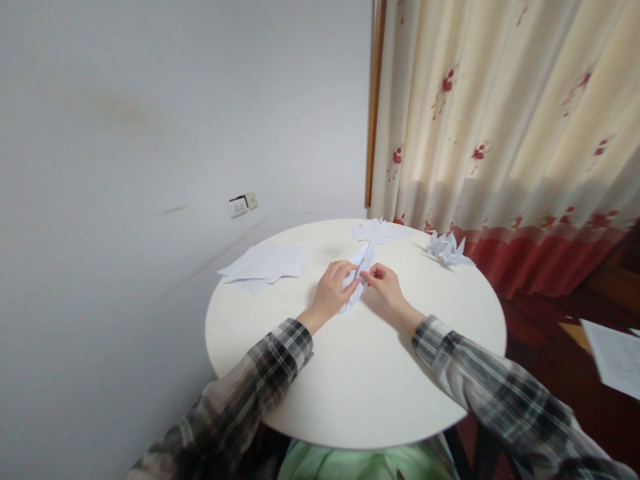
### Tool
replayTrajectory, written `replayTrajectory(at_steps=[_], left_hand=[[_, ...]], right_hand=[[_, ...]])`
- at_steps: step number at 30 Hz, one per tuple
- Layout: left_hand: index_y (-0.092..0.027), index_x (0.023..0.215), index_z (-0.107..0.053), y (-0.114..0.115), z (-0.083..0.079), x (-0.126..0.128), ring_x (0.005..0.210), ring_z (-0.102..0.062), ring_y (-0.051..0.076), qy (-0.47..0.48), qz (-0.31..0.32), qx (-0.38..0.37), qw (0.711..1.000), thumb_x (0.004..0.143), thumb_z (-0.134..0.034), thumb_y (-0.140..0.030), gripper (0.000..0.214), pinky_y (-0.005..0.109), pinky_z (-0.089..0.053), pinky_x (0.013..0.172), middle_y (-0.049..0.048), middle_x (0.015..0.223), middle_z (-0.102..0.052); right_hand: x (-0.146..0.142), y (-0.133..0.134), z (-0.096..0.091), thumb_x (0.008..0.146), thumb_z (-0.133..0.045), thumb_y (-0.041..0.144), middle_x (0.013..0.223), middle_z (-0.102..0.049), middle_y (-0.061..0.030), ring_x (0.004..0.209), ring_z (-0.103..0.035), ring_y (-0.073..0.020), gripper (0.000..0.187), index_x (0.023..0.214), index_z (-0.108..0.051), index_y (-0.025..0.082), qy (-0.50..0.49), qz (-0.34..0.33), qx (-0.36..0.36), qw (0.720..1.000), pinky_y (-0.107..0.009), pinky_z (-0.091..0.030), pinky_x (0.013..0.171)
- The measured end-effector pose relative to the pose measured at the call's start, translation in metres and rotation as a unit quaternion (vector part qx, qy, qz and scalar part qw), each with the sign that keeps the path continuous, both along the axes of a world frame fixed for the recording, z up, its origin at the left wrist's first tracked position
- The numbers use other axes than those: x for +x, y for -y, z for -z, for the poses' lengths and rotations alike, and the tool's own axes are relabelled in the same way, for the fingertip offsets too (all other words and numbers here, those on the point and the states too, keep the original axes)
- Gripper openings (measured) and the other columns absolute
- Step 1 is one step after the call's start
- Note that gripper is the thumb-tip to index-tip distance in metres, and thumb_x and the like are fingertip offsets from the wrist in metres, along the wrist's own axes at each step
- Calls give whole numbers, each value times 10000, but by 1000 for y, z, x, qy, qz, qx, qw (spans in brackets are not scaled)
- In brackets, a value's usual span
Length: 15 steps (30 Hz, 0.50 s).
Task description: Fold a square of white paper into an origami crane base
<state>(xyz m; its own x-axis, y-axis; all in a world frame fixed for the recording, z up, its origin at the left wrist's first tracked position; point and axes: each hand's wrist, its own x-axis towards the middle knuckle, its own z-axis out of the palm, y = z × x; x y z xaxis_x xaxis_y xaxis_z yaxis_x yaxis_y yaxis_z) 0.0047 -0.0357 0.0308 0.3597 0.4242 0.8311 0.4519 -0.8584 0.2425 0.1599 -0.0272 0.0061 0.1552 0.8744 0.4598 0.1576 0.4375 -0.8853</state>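
Note:
Over the middle of the white round table point(350, 387), a piece of folded white paper point(367, 256) stands slanted between my hands, narrow and pointed at its far end. My left hand point(334, 287) grips it from the left, thumb on the near face and fingers around the side. From the right, my right hand point(385, 283) pinches the paper's edge between thumb and curled forefinger. Part of the paper is covered by my left fingers, so its full shape does not show.
A stack of white sheets point(270, 262) lies at the table's left. Folded paper pieces point(447, 249) sit near the right edge, and more paper point(377, 231) is at the back. Behind are a wall with a socket point(237, 207) and a curtain point(480, 113).

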Motion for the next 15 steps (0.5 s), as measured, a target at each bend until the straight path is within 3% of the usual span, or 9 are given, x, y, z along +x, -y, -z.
replayTrajectory(at_steps=[6,15], left_hand=[[-186,1036,-499,-8,8,2,901,-525,152,-7,-9,-53,999,820,-480,-161,219,293,-461,774,56,985,-543],[-200,1063,-515,-8,9,0,1017,-499,186,-16,-48,-68,996,804,-526,-230,261,351,-441,863,60,1051,-550]], right_hand=[[-2,2,-1,649,-610,376,526,-497,33,508,-431,-101,239,580,-503,174,-11,-31,-2,999,-230,-339,510],[-2,4,-4,659,-617,369,558,-535,30,525,-471,-105,208,630,-556,172,-25,-80,16,996,-236,-380,534]])
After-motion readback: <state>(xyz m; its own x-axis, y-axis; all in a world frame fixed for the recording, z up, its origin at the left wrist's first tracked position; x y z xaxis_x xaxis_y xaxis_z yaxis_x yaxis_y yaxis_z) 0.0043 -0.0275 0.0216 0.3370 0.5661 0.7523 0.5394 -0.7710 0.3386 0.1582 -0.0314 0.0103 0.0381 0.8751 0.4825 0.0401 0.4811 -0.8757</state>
